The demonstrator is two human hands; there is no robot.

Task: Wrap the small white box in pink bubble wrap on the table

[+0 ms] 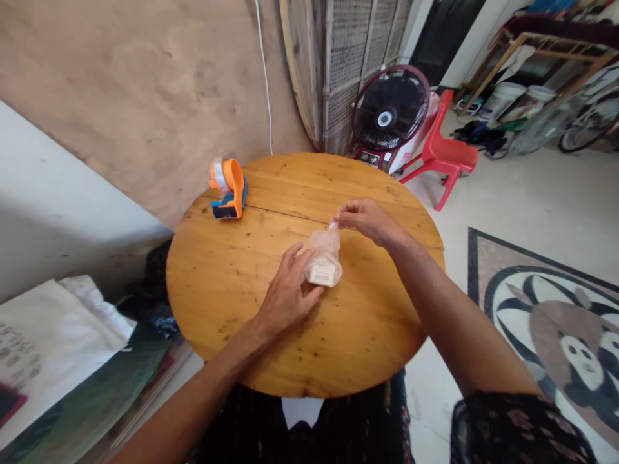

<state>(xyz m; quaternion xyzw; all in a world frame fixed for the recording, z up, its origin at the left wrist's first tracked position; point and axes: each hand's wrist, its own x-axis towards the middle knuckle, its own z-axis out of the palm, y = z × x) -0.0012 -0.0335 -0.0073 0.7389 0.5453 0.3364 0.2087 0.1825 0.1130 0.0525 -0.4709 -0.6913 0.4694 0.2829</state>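
A small pale box wrapped in a translucent plastic bag lies near the middle of the round wooden table. My left hand rests against the bag's left side, fingers spread and thumb by the box's near end. The far end of the bag is gathered to a twist, and my right hand pinches that tip between thumb and fingers. What is printed on the box is too small to read. Toward the table's far left edge stands an orange and blue tape dispenser with a roll of clear tape, away from both hands.
Behind the table are a dark red fan and a red plastic chair. A plywood wall with a hanging white cord borders the far left. White sacks lie at the lower left. A panda-patterned floor inlay is on the right.
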